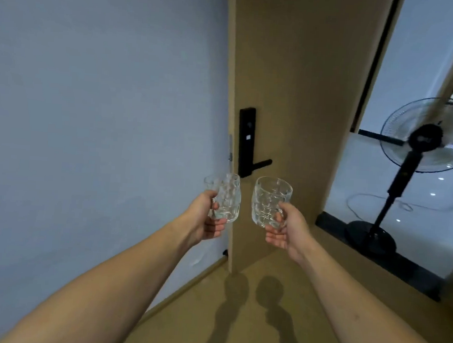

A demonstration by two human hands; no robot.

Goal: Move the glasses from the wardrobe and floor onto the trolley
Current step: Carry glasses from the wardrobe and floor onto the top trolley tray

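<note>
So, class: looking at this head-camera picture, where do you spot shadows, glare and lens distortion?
Head view: two arm shadows fall on the brown floor; bright glare spots dot the glossy white floor near the fan; the wide lens bends the door edges.

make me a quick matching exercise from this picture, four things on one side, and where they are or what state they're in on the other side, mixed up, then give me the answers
Things:
1. left glass
2. right glass
3. fan
4. door handle

Places or states:
A. black, on the brown door
B. held in the left hand
C. standing on the floor, far right
D. held in the right hand

Pairs: 1-B, 2-D, 3-C, 4-A
</note>
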